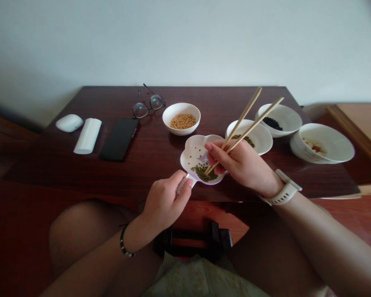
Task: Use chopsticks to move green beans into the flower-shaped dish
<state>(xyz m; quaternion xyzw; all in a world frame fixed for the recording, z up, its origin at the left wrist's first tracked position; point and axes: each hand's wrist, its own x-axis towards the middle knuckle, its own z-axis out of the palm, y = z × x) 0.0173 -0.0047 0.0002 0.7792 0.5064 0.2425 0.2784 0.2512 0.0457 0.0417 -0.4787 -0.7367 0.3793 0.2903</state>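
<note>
My left hand (166, 200) is closed round the short handle of a white, flower-shaped bowl (191, 148) with a purple edge. Small green beans (200, 171) lie in it, mostly gathered near the handle side, with a few scattered farther back. In my right hand (235, 161) is a pair of wooden chopsticks (253, 111), slanting down so that their tips touch the green beans. Just behind that hand stands a white bowl (261, 138) with more green beans, partly hidden by the hand and chopsticks.
A bowl of yellow soybeans (183, 121) stands behind the flower-shaped bowl. To the right are a bowl with black beans (272, 123) and a larger bowl (334, 144) with pale and reddish pieces. Glasses (148, 108), a black phone (119, 139), a white case (88, 136) and a white mouse (69, 123) lie left.
</note>
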